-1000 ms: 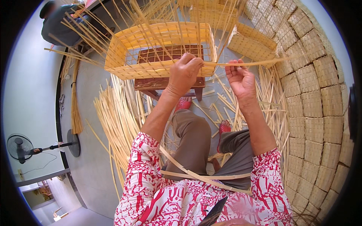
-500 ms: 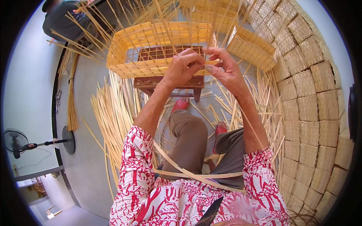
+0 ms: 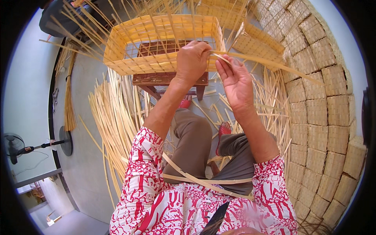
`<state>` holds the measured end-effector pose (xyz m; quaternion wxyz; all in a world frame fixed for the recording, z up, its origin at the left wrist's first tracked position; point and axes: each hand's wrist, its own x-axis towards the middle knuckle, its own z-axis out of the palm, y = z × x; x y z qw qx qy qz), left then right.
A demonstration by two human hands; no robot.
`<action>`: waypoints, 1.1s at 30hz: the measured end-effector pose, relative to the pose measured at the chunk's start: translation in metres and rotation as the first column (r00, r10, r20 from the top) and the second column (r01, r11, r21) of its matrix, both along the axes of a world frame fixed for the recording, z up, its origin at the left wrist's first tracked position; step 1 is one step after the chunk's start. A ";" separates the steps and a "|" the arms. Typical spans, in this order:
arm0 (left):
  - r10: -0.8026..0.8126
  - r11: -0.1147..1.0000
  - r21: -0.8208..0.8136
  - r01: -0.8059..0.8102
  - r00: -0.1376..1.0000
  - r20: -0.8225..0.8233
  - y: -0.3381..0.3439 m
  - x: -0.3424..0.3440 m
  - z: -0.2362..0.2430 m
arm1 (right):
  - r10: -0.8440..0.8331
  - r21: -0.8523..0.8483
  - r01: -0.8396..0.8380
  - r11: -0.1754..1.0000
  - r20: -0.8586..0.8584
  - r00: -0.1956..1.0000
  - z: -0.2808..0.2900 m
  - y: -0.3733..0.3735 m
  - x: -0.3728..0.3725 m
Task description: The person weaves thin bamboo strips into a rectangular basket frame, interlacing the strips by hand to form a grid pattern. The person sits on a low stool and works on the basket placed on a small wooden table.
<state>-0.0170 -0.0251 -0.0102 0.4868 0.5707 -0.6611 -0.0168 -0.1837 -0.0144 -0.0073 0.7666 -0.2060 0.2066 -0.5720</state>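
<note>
Stacked wall: right side, near to far, tan woven blocks [image 3: 316,111] in rows, coarse plaited texture, rounded edges, dark seams between.
Floor: smooth grey floor [image 3: 80,102], matte.
Strip pile, left: long flat pale strips [image 3: 113,117], roughly parallel, fanned beside the stool.
Strip scatter, right: strips [image 3: 270,111] crossing at all angles, between the legs and the stacked wall.
Work basket: far side, ahead of the person; yellow rectangular basket [image 3: 137,66], open lattice bottom, close-woven walls, long uprights sticking up and out unevenly. Sits on the stool.
Other basket: far right, smaller yellow woven box [image 3: 260,43], apart from the work basket.
Stool: low red-brown stool [image 3: 166,79], worn top, under the basket.
Stick bundle: far left, thin straight sticks [image 3: 69,102] tied together.
Left hand: left hand [image 3: 192,62] at the basket's near rim, toward its right end. Back of hand up, wrist bent, fingers curled together, pinched on the working strip.
Right hand: right hand [image 3: 238,84] just right of it, palm turned up, fingers long and slightly bent toward the rim. A thin pale length meets the fingertips; gripped or only touched, can't tell.
Working strip: thin, flat, springy yellow strip [image 3: 266,62], running from the left fingertips out past the right hand, free end bowing down toward the stacked wall.
</note>
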 end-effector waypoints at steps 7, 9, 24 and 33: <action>0.075 0.995 0.044 -0.086 0.974 0.213 0.008 -0.001 0.004 | -0.742 -0.777 -0.186 0.601 -0.629 0.232 0.015 -0.032 -0.034; 0.075 0.995 0.040 -0.087 0.967 0.243 0.021 0.013 0.006 | -0.839 -0.810 -0.345 0.474 -0.534 0.101 0.000 -0.047 -0.036; -0.031 0.991 0.137 -0.004 0.967 0.255 0.049 -0.010 0.007 | -0.717 -0.653 -0.614 0.443 -0.669 0.193 -0.003 -0.033 -0.006; -0.058 0.982 0.187 0.005 0.958 0.279 0.058 0.000 0.015 | -0.867 -0.692 -0.684 0.230 -0.465 0.179 0.000 -0.028 -0.001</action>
